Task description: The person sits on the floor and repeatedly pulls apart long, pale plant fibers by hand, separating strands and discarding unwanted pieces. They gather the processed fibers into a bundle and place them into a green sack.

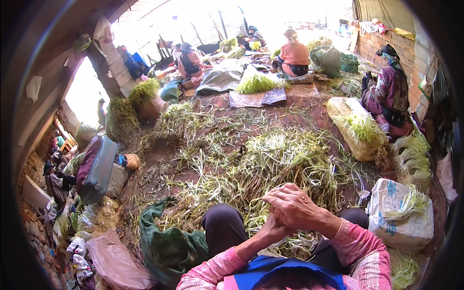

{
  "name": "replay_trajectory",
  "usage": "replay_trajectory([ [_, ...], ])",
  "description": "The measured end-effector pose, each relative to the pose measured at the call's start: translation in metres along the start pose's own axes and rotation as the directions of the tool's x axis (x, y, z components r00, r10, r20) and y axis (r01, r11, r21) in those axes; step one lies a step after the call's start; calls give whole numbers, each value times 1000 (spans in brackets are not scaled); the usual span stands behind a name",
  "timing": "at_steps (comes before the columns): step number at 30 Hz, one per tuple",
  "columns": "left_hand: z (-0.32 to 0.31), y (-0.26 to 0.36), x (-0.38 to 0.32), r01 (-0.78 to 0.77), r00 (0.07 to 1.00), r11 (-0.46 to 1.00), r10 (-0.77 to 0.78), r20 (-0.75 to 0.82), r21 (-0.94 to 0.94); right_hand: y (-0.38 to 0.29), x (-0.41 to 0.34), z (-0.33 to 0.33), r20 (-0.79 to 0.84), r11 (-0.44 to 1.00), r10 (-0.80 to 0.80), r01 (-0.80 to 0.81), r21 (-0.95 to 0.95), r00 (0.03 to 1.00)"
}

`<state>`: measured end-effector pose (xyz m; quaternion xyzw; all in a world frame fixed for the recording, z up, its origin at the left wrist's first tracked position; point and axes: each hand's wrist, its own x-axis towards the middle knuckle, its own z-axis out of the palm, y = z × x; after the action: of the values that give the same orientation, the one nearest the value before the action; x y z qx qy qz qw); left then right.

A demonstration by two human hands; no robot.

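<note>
My right hand (293, 204) lies over my left hand (274, 226), the two touching in front of my knees. The fingers of the right hand are bent across the left, whose fingers are mostly hidden, so whether something small is between them cannot be told. Beneath and beyond the hands spreads a heap of pale green plant stalks (286, 156), with brownish stems among them. A dark green mesh cloth (170, 243) lies by my left knee. To the right, a white woven sack block (398, 224) bears a small bunch of stalks (409, 206).
A yellowish sack bundle (349, 127) holds more stalks, beside a seated person (389, 83). Other people sit further back and at the left. A brown plastic sheet (117, 259) lies lower left, a blue-grey padded bundle (98, 170) above it. Stalks litter the floor.
</note>
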<state>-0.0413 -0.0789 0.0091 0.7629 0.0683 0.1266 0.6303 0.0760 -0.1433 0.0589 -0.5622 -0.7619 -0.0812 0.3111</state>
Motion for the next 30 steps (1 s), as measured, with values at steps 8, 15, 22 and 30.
replay_trajectory([
  [8, 5, 7, -8, 117, 993, 988, -117, 8, -102, -6, -12, -3, 36, 1000, -13, 12, 24, 999],
  [15, 13, -2, -11, 95, 992, 978, -109, 67, 187, -19, -19, -9, 75, 997, -25, 20, 72, 997],
  [22, 4, 8, -10, 24, 993, 1000, -21, 119, -20, 11, -4, -41, -50, 801, 340, -261, 538, 939],
  [30, -18, 15, -8, 78, 997, 937, -79, 13, -340, 12, -31, -21, 143, 559, 546, -486, 672, 826],
])
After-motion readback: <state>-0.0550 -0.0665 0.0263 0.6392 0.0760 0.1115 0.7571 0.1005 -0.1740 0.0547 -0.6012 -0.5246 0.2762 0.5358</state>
